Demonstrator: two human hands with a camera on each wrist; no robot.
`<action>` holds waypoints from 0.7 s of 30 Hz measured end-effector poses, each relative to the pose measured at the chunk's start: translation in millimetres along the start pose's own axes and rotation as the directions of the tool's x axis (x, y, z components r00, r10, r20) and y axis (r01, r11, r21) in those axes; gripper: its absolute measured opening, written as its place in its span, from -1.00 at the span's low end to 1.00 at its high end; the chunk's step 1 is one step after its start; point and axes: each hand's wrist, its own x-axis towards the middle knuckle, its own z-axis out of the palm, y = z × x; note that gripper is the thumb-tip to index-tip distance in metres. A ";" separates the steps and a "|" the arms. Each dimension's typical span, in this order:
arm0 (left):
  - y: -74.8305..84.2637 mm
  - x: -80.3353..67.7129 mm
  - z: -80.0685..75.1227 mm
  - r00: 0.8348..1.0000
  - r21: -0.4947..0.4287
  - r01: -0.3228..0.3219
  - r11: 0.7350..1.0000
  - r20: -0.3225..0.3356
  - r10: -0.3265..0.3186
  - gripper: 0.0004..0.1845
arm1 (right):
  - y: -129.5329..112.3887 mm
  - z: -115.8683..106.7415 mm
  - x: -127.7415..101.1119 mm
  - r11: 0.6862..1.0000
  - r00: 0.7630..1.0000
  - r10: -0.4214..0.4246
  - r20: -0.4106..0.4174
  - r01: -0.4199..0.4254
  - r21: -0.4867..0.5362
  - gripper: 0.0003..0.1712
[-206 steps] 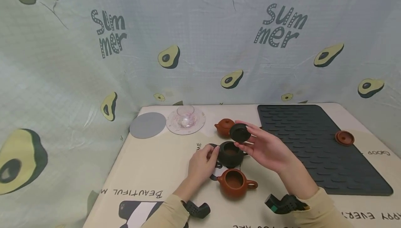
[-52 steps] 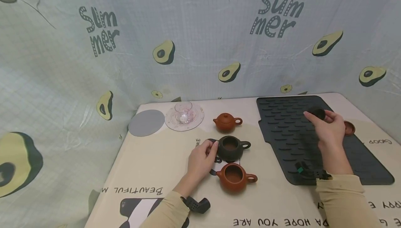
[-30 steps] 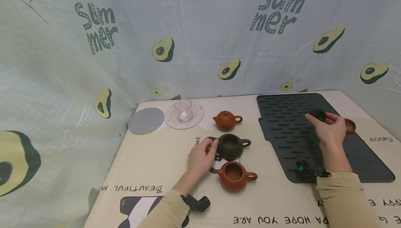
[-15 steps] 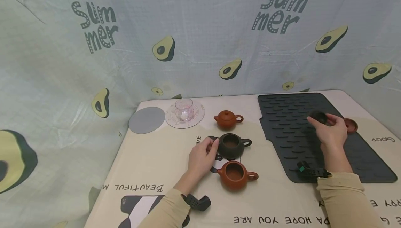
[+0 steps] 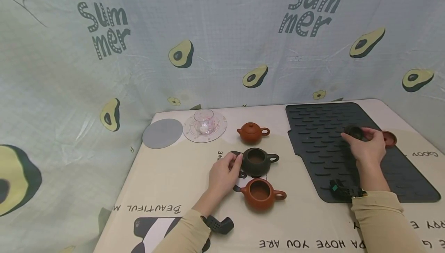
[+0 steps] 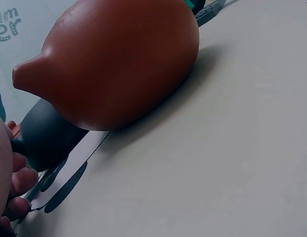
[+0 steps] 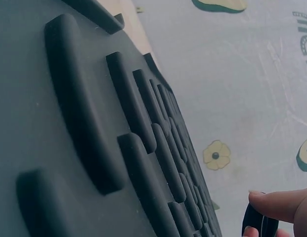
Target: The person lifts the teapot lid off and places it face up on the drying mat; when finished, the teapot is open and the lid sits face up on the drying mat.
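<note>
- Hands at work on a table with three small teapots and a ribbed black mat (image 5: 323,145).
- Right hand (image 5: 365,146) pinches a dark round lid (image 5: 354,131) between fingertips and thumb, low over the mat's far right part; whether the lid touches the mat cannot be told.
- Just beside that hand, at the mat's right edge, lies a brown lid (image 5: 388,138).
- Left hand (image 5: 222,175) rests on the table, its curled fingers touching the spout side of the dark teapot (image 5: 256,162), which stands open without a lid.
- Close in front of the dark pot stands an open brown teapot (image 5: 261,195); behind it, a smaller lidded brown teapot (image 5: 253,132).
- Judged from this, the step in hand is setting the dark lid down on the mat beside the brown one.
- That move calls for lowering the lid flat onto the ribs, clear of the brown lid, and then loosening the pinch.
</note>
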 end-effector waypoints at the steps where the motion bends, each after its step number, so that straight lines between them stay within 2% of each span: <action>1: -0.3 -0.1 0.2 1.000 -0.001 -0.001 1.000 0.000 0.001 -0.69 | 0.6 0.3 0.1 1.000 1.000 -0.003 0.000 0.003 0.000 -0.11; 21: -1.7 -1.7 1.2 1.000 0.000 -0.008 1.000 -0.002 0.008 -0.69 | 15.6 4.6 3.2 0.994 0.997 -0.066 0.036 0.068 -0.087 -0.15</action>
